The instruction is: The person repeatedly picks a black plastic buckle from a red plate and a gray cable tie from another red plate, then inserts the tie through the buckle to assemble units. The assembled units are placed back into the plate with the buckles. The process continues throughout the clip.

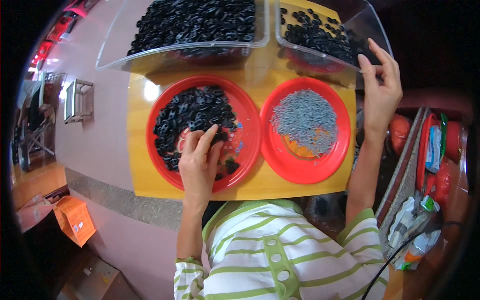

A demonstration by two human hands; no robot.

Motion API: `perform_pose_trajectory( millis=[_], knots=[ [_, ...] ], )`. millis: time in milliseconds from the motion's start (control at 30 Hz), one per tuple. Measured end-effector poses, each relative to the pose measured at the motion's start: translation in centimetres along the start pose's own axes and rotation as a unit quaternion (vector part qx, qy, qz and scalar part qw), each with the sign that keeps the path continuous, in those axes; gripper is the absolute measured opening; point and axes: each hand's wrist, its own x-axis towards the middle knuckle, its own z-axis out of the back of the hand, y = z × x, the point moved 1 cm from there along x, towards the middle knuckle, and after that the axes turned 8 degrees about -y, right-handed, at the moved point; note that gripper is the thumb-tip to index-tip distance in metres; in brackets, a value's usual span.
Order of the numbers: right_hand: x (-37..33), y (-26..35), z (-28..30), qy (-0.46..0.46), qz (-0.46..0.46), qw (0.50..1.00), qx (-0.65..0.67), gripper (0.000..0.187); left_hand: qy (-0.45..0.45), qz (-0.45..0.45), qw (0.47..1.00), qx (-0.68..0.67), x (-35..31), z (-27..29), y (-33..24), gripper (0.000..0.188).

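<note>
My left hand (pixel 197 159) is over the left red plate (pixel 250 150), its fingers curled and their tips among small black oval plastic pieces (pixel 187 110) with holes. Index finger and thumb close around one of the pieces, as far as I can see. Raised at the far right, my right hand (pixel 382 82) is beside the corner of the smaller clear plastic bin (pixel 367 25). Its thumb and index finger are apart, with nothing visible between them. Close by, the right red plate (pixel 305 172) carries a heap of thin silver metal pins (pixel 307 120).
A larger clear bin (pixel 182 47) full of black pieces stands at the back left. Both plates rest on a yellow tabletop (pixel 235 192). Left of the table are a metal stool (pixel 77 101) and an orange bag (pixel 75 220). Plastic packets (pixel 412 220) and a cable lie at right.
</note>
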Motion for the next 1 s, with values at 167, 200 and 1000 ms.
perform_pose_trajectory(
  millis=[167,200,1000],
  knots=[
    [-5.9,1.9,2.1,0.2,-0.042,0.976,0.077,0.007,0.006,-0.009,1.0,0.007,0.0,-1.1,0.7,0.031],
    [-7.6,1.8,2.3,0.289,-0.05,0.95,0.106,0.006,0.008,-0.007,1.0,0.002,-0.2,-1.0,0.6,0.031],
    [-14.2,3.8,0.2,0.425,0.048,0.904,0.017,0.011,-0.029,-0.072,0.994,0.082,-0.9,-0.8,-0.5,0.017]
  ],
)
